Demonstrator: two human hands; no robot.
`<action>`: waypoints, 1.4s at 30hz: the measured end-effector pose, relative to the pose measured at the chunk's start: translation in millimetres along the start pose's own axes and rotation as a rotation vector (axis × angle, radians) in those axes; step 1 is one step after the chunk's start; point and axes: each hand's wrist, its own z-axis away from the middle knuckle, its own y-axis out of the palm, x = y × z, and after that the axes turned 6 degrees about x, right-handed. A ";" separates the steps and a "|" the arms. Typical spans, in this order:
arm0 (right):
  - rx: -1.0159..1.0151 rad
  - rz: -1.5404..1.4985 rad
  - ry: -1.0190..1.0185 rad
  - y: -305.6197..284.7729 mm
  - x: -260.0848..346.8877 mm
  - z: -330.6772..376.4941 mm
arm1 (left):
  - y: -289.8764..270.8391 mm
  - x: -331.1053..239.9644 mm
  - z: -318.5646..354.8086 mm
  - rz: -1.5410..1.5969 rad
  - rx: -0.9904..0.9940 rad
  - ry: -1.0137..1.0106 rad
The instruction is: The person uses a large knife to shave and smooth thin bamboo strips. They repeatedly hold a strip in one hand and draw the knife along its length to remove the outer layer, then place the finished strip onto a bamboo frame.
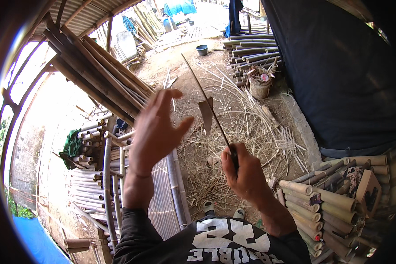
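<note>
Black sheet [334,83] hanging beyond right hand [247,171], rightward. Bamboo stack [338,200] near it, lower right. Pale shavings [201,154] strewn below. Long thin tool [219,124] gripped by dark handle [234,157] in right hand, tip away to upper left. Left hand [156,125] open, blurred, thumb apart, left of tool. Brown piece [205,115] between hands, beside tool; contact unclear.

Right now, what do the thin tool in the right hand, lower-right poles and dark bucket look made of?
Thin tool in the right hand: probably metal, dull brown, straight despite being so slim; black handle, material unclear.
Lower-right poles: bamboo, smooth tan to greenish, with hollow round ends.
Dark bucket: likely plastic from its even colour; too small to judge finish.
</note>
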 end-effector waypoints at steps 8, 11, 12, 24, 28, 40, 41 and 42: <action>0.087 0.004 0.156 -15.0 28.9 -30.1 | -11.6 -38.6 -114.7 -0.004 0.007 0.379; 0.245 0.051 0.324 -14.8 11.9 -30.5 | 74.0 5.4 -124.9 -0.068 0.008 0.427; 0.154 0.081 0.193 -11.2 -6.9 -25.3 | 64.5 -16.2 -134.9 -0.002 -0.322 0.609; 0.115 0.099 0.169 0.2 -45.1 -25.2 | 89.5 -17.4 -115.5 -0.058 0.155 0.367; 0.079 0.107 0.227 -38.5 -23.2 -29.8 | 28.7 -48.6 -108.8 0.283 -0.326 0.361; -0.005 0.521 0.188 -40.0 -19.0 -65.6 | 61.2 17.7 -107.1 0.358 -0.044 0.192; 0.034 0.452 0.199 -34.6 -15.9 -73.0 | 58.2 30.9 -104.9 0.365 -0.072 0.212; 0.089 0.150 0.180 -32.2 -12.0 -78.7 | 52.7 39.5 -107.2 0.404 -0.065 0.212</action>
